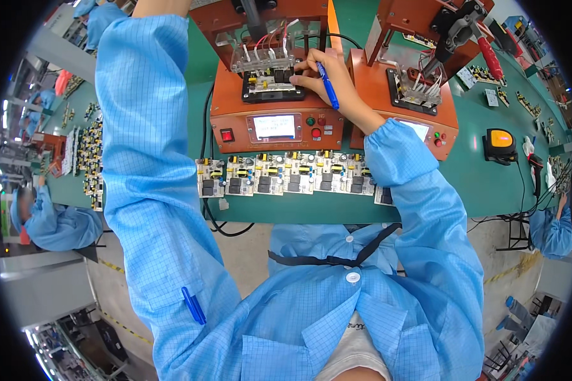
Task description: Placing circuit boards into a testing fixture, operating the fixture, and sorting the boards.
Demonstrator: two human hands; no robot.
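My right hand point(329, 77) holds a capped blue pen point(328, 87) tucked between its fingers. Its thumb and fingertips are at the right end of a circuit board point(267, 81), which lies in the black holder of an orange-brown test machine point(235, 117). Over that board hangs a clear plastic press plate point(260, 59) with wires attached. My left arm point(149, 95) stretches up past the machine's left side; only the wrist shows at the top edge, and the hand is out of the picture.
A row of circuit boards point(299, 173) lies along the green table's point(267, 209) near edge. To the right stand a second test machine point(419, 114) with a red-handled lever point(489, 60) and a yellow-and-black device point(501, 146). More boards point(93, 155) lie at left. Other people in blue work nearby.
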